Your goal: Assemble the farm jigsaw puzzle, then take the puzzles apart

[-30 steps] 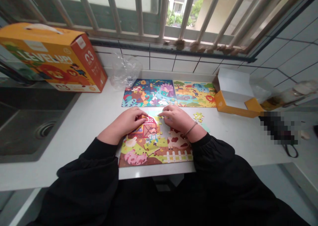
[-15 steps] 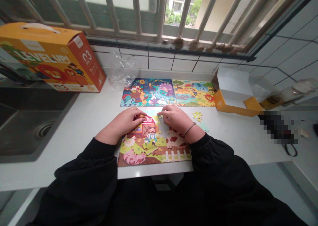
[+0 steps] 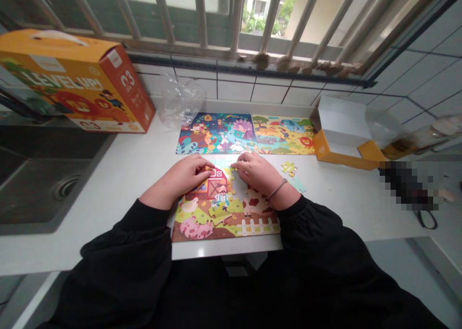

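Note:
A farm jigsaw puzzle [image 3: 197,229] with a barn, pig, cow and fence lies on the counter in front of me. My left hand [image 3: 193,172] rests on its upper left, fingertips on the red barn roof, thumb apart from the index finger. My right hand [image 3: 254,172] bends over the upper right, its index fingertip touching pieces at the top edge. No piece shows lifted in either hand; the right palm hides what lies beneath. A gap in the picture shows between the hands. One loose green piece [image 3: 220,217] lies tilted on the puzzle, and another loose piece [image 3: 288,168] sits right of my right hand.
Behind stand two flat pictures, a blue forest puzzle [image 3: 216,134] and a yellow savanna puzzle [image 3: 283,135]. An open yellow box [image 3: 346,151] is at right, a crumpled plastic bag [image 3: 180,102] and large orange box [image 3: 72,83] at left. A sink [image 3: 32,189] borders the counter.
Both hands stay in nearly the same place on the puzzle. The whole view has shifted very slightly; no piece has visibly moved.

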Demonstrator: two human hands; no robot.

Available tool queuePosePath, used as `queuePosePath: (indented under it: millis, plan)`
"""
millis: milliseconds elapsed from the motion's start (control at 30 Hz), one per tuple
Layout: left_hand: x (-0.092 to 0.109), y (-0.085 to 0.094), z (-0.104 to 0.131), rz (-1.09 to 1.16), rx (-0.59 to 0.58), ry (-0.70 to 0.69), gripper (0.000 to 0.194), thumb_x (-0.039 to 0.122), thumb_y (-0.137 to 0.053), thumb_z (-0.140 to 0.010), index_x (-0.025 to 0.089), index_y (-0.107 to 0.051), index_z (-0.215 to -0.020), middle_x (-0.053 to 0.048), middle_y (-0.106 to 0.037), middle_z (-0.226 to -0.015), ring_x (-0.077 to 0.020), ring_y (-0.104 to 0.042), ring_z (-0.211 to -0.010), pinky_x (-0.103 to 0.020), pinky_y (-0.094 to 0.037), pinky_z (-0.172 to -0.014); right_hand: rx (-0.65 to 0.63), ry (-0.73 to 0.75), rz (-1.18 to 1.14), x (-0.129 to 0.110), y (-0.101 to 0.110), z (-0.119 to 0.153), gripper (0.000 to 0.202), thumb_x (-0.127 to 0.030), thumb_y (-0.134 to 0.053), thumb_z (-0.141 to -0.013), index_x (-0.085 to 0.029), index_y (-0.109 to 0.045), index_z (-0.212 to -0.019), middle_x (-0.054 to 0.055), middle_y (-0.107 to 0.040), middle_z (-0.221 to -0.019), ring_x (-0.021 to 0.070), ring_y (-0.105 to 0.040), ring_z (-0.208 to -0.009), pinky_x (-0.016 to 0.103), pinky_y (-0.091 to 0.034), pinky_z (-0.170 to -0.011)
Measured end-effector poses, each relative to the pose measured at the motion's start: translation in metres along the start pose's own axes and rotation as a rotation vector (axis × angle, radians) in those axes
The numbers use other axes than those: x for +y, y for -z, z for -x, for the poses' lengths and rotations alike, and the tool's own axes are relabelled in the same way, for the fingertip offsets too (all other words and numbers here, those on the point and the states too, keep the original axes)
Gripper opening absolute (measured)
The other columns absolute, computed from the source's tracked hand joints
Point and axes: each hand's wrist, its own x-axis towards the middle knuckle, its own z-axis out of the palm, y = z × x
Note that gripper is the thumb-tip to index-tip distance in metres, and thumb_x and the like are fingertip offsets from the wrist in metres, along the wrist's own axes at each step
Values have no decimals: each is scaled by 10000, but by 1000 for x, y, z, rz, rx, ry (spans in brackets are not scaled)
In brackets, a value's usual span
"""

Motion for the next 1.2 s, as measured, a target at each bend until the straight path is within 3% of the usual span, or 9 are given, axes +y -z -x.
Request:
queuePosePath:
  millis: [167,400,667,1033,1133,1200]
  plan:
    - [2,2,0,-5,-13,2,298,365,-652,-1043,238,-859,-1216,-87,-809,-1173,-265,-716,-1089,-413,-548,-1016,14,8,-68,7,-1,1,333,-159,-703,-1055,-202,-826,-1361,144,-770,-1326,271,-693,-1185,418,-549,-1100]
    - [2,1,0,-3,-19,5,308,381,-644,-1053,245,-857,-1229,-89,-804,-1167,-265,-712,-1105,-404,-546,-991,39,27,9,5,-4,2,343,-173,-645,-1107,-318,-863,-1328,121,-751,-1309,256,-664,-1104,409,-534,-1020]
    - [2,1,0,0,-21,-5,303,382,-648,-1052,224,-849,-1215,-92,-805,-1170,-266,-715,-1086,-402,-545,-994,13,35,60,-3,1,4,290,-334,-627,-1157,-353,-867,-1318,115,-740,-1359,260,-662,-1104,406,-543,-988]
    - [0,1,0,1,-23,6,288,374,-674,-1048,252,-857,-1234,-83,-805,-1153,-261,-716,-1072,-412,-546,-1003,-18,62,-41,-1,0,2,304,-107,-662,-1064,-205,-838,-1291,140,-796,-1303,282,-703,-1204,462,-558,-1109]
    - [1,2,1,5,-15,4,285,375,-670,-1050,243,-854,-1223,-87,-808,-1158,-265,-720,-1073,-419,-550,-1008,41,89,-143,9,4,5,300,-135,-716,-1029,-220,-825,-1295,134,-793,-1348,290,-718,-1244,495,-573,-1137]
    - [2,3,1,5,-11,9,290,389,-670,-1046,237,-852,-1212,-90,-809,-1155,-267,-721,-1070,-422,-556,-1012,146,53,-205,23,12,13,284,-204,-738,-1029,-232,-813,-1302,137,-780,-1372,299,-722,-1265,510,-584,-1138]
